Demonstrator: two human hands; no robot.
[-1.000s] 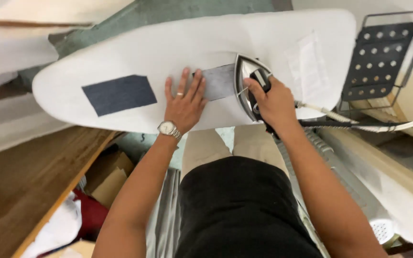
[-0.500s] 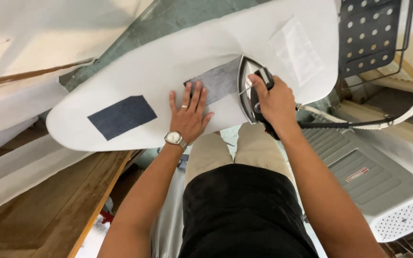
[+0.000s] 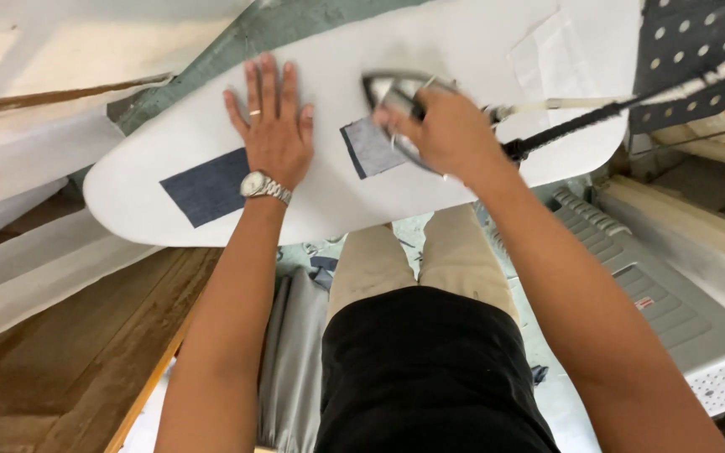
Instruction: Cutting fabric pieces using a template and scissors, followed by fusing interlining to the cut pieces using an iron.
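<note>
My right hand (image 3: 440,130) grips the handle of a steel iron (image 3: 389,91) that sits on a small blue-grey cloth piece (image 3: 370,148) on the white ironing board (image 3: 463,50). My left hand (image 3: 272,126), with a watch at the wrist and a ring, lies flat with fingers spread on the bare board cover, just left of that cloth piece and not touching it. A second, darker blue cloth rectangle (image 3: 207,186) lies on the board near its left tip.
The iron's cord (image 3: 581,117) runs right toward a dark perforated iron rest (image 3: 685,50) at the board's end. A grey plastic crate (image 3: 656,285) stands on the floor at right. Wooden boards (image 3: 60,361) lie at lower left, grey cloth (image 3: 291,352) hangs beside my legs.
My left hand has lifted off the cloth piece and moved left onto the bare board. The iron has shifted and turned over the cloth piece. The view has tilted.
</note>
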